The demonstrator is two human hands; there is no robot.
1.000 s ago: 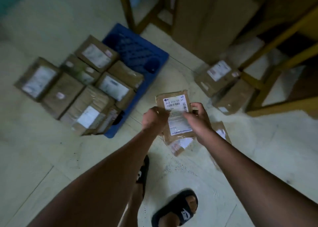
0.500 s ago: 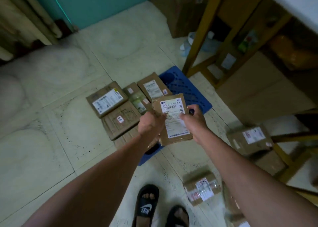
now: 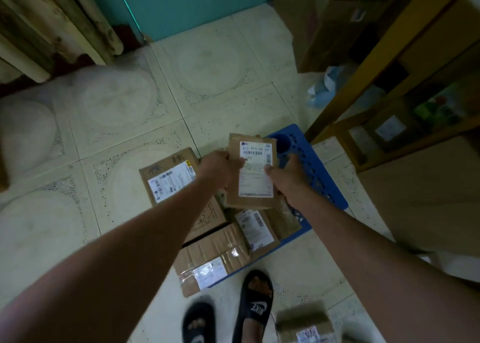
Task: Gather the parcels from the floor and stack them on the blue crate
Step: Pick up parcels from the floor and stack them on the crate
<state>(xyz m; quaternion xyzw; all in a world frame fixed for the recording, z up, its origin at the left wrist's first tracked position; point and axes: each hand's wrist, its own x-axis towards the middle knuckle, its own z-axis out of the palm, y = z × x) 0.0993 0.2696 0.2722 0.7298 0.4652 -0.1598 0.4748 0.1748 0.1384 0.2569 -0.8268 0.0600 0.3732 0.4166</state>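
Note:
A flat brown parcel (image 3: 253, 176) with a white shipping label is held between both hands above the blue crate (image 3: 311, 166). My left hand (image 3: 220, 168) grips its left edge and my right hand (image 3: 288, 176) grips its right edge, thumb on the label. Several brown parcels lie on and beside the crate: one with a label at the left (image 3: 168, 176), one below the held parcel (image 3: 255, 228), and a taped one at the front (image 3: 210, 262). Another parcel (image 3: 306, 322) lies on the floor at the bottom right.
A yellow wooden shelf frame (image 3: 363, 64) with boxes stands at the right, close to the crate. Large cardboard boxes (image 3: 324, 18) stand at the back right beside a teal wall. My feet in black slippers (image 3: 255, 298) are just in front of the crate. Tiled floor stretches left.
I have stepped closer to the crate, and both hands have carried the flat parcel forward over the stacked parcels. The floor parcels at the right have slid out of view.

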